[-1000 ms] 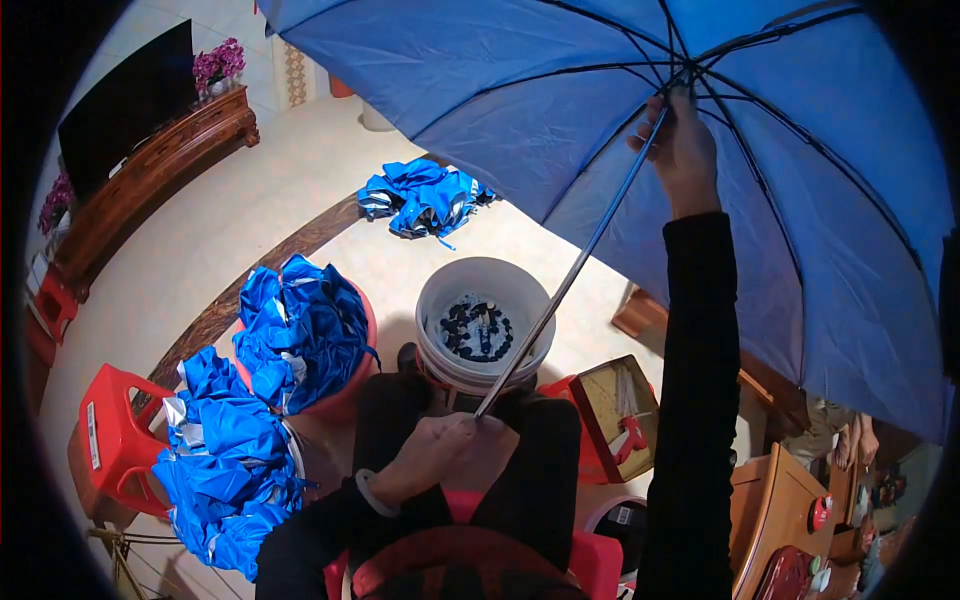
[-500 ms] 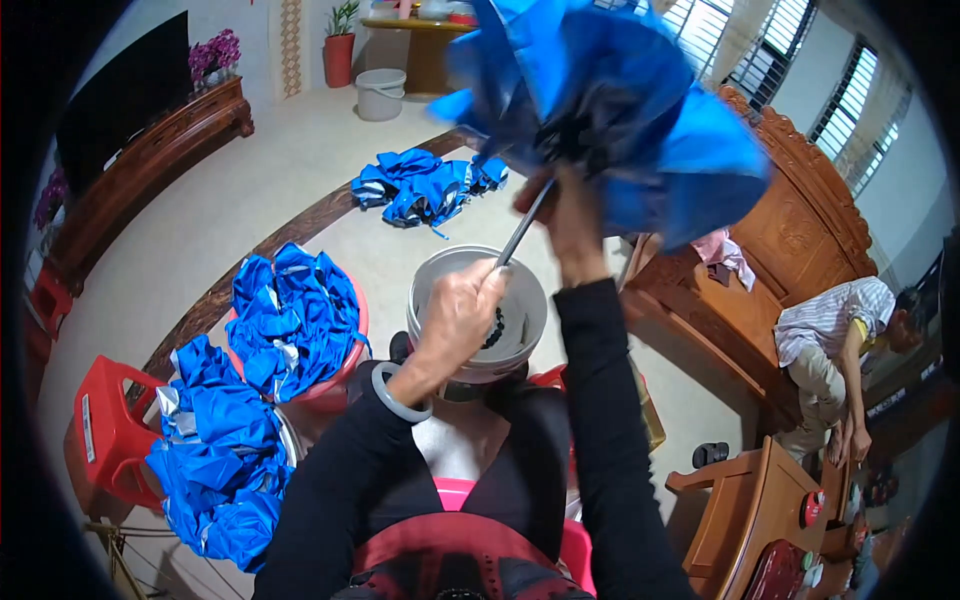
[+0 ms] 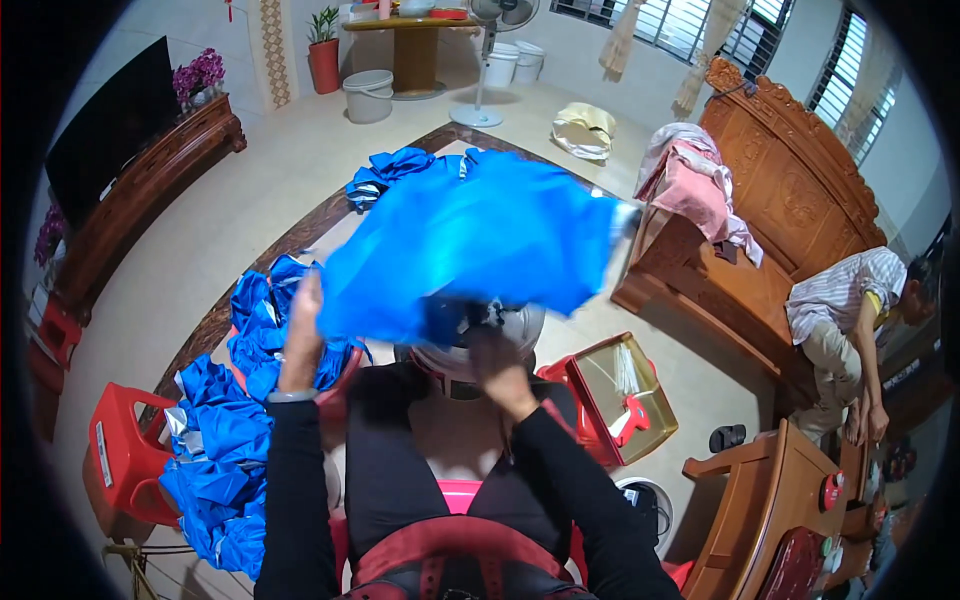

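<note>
Blue umbrella, blurred, fills ctr. of frame. L hand, ctr.-left, fingers extended by its edge; contact unclear. R hand, just below ctr., at umbrella's dark underside; can't tell finger grip. Blue fabric piled lower left.

Bright room light puts a pale sheen on the motion-blurred blue umbrella, with fisheye curvature and black corners.

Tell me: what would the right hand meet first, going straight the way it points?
Probably the blue umbrella, just ahead of the right hand; blur and unclear depth hide whether they touch.
</note>
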{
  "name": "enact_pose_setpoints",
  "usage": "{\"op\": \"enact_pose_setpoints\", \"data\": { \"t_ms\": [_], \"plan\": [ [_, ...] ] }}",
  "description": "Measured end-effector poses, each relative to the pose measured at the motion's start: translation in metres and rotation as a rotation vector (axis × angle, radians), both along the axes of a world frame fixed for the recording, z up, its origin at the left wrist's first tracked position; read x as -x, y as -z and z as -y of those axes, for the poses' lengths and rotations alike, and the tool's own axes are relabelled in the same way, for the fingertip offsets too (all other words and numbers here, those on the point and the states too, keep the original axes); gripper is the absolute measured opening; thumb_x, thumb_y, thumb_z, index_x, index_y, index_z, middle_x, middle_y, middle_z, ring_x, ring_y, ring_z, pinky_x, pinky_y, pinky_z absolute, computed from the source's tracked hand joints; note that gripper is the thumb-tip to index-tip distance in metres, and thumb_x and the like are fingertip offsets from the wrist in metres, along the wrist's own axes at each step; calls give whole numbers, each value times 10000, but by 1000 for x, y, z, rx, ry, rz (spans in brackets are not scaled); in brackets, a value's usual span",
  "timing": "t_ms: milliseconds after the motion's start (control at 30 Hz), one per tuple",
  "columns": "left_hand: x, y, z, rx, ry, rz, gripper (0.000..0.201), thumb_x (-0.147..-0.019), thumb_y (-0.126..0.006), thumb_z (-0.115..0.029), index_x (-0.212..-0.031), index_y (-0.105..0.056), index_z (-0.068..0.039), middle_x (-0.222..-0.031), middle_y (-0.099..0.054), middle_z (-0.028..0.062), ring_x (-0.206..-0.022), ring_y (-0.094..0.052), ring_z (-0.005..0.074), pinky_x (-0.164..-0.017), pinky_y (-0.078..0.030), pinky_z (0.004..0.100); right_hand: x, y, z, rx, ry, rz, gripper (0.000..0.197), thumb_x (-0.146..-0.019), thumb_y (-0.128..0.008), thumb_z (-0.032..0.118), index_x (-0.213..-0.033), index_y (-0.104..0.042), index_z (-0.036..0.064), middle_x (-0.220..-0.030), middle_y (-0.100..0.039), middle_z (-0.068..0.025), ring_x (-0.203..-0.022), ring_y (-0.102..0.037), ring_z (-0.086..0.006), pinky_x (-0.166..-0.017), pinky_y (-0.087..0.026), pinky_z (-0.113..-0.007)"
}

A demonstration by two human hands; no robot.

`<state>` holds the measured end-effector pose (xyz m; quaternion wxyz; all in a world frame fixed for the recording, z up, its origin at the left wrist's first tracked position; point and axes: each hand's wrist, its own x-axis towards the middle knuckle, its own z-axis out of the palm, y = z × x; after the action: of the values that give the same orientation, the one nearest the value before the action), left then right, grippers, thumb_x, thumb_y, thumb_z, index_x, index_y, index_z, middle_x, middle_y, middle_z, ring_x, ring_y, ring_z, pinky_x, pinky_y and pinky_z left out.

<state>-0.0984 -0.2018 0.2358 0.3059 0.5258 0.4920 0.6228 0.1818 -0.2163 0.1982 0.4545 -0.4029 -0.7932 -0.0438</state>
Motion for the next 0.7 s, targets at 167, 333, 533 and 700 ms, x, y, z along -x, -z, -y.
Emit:
{"op": "enact_pose_setpoints", "data": {
  "t_ms": [167,333,533,700],
  "plan": [
    [-67,103,16,-68,706,619,379,-936,-409,-278,-1240,-409,-52,-1228,-466,98,-1069,-477,224,-897,-423,369,30,10,12,490,-276,-33,150,-829,-497,137,-891,-509,1,-713,-560,-199,-669,-553,-373,-586,-442,-433],
    [-62,112,-12,259,277,1359,238,-915,-455,-211,-1107,-516,-84,-1061,-560,95,-954,-539,231,-844,-456,371,4,-28,58,921,-391,167,193,-845,-507,164,-894,-504,-22,-633,-530,-192,-613,-566,-351,-552,-458,-404],
    [-49,116,-7,209,128,1341,200,-901,-476,-173,-1068,-538,-81,-987,-577,97,-890,-549,219,-815,-467,366,28,-36,98,665,-82,-276,153,-822,-506,84,-940,-531,-10,-807,-561,-188,-678,-580,-338,-629,-475,-396],
    [-111,124,74,124,259,199,196,-895,-475,-169,-1030,-527,-36,-1035,-556,78,-924,-531,196,-816,-442,339,66,3,79,148,-89,-179,209,-790,-519,1,-996,-552,-8,-960,-561,-184,-810,-572,-353,-765,-454,-403]
  ]
}}
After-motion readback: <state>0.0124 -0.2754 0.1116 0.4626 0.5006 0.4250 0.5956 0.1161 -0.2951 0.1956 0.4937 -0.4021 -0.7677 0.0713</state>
